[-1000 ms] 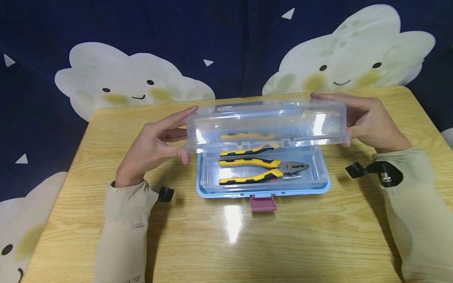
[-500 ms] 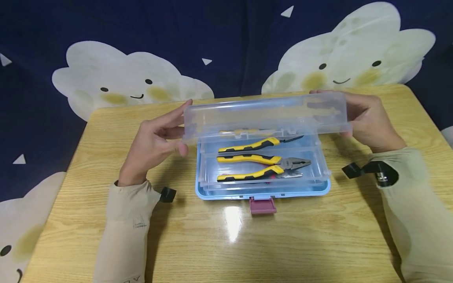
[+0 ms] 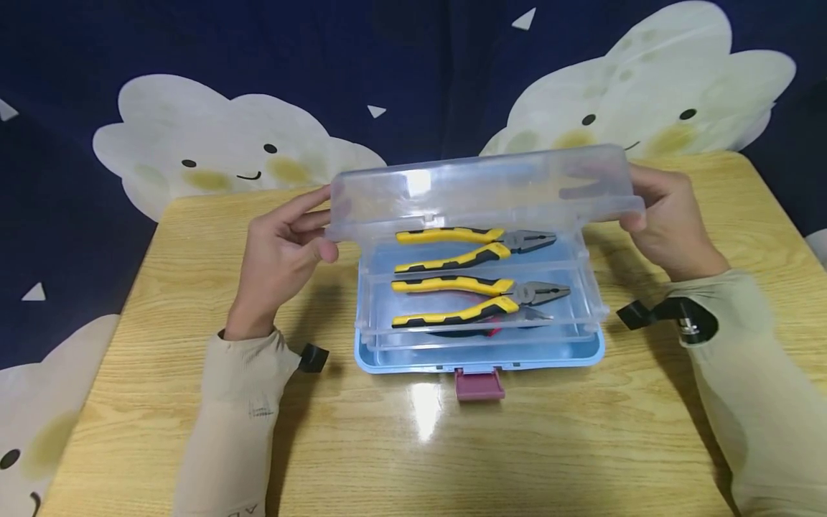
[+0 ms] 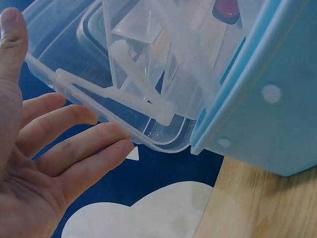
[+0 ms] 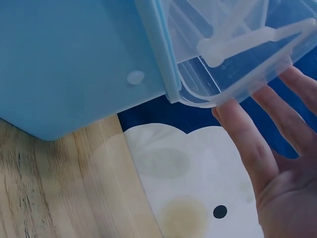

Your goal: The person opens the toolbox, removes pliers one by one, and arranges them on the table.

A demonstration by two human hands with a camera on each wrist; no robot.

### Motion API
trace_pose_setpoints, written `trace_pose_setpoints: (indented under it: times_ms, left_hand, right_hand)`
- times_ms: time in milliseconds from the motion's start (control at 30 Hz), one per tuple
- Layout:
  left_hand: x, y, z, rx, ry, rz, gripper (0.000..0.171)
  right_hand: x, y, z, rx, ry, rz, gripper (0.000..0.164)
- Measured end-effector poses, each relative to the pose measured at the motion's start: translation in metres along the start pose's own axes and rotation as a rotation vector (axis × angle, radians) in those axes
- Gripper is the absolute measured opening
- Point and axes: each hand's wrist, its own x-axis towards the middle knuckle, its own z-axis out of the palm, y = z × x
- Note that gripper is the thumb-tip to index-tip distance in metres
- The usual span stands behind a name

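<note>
A light-blue toolbox (image 3: 407,365) stands on the table with its clear lid (image 3: 478,187) tilted up and back. My left hand (image 3: 274,262) holds the lid's left end, thumb on the front edge, fingers along the rim. At the right end my right hand (image 3: 675,222) grips the lid, its fingers visible through the plastic. Two clear trays (image 3: 584,276) hang stepped inside on white link arms (image 4: 138,84). Each bears yellow-and-black pliers: one pair (image 3: 446,235) at the back, another (image 3: 539,293) in front. Beneath, a red-and-dark tool (image 3: 494,331) is partly hidden.
A maroon latch (image 3: 479,385) hangs down at the toolbox's front. The wooden table (image 3: 549,452) extends around the box. Behind it hangs a dark blue cloth (image 3: 426,79) with cloud shapes. Each wrist wears a black camera mount (image 3: 314,357).
Both hands have raised the lid's front edge up and back. The trays have shifted with it, and the rear pliers, earlier behind the lid, now show fully.
</note>
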Motion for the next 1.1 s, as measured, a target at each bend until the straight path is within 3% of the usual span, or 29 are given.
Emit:
trace_pose_setpoints:
  times_ms: [133, 433, 700, 900, 1100]
  left_hand:
    - [-0.001, -0.001, 0.003, -0.001, 0.026, 0.038, 0.098]
    - [0.001, -0.003, 0.005, 0.016, 0.055, 0.000, 0.098]
    - [0.003, -0.002, 0.006, -0.001, 0.053, -0.003, 0.092]
    - [0.001, -0.001, -0.001, -0.038, -0.013, -0.039, 0.048]
    - [0.001, -0.005, -0.004, -0.050, -0.029, -0.046, 0.040]
  right_hand:
    - [0.001, -0.002, 0.005, -0.024, 0.002, 0.002, 0.091]
    - [0.002, -0.003, 0.009, -0.008, 0.000, 0.007, 0.098]
    - [0.001, -0.001, 0.008, 0.054, -0.015, 0.003, 0.087]
    - [0.000, 0.000, 0.007, 0.057, 0.001, -0.003, 0.087]
    - [0.001, 0.004, 0.010, 0.103, 0.016, -0.022, 0.088]
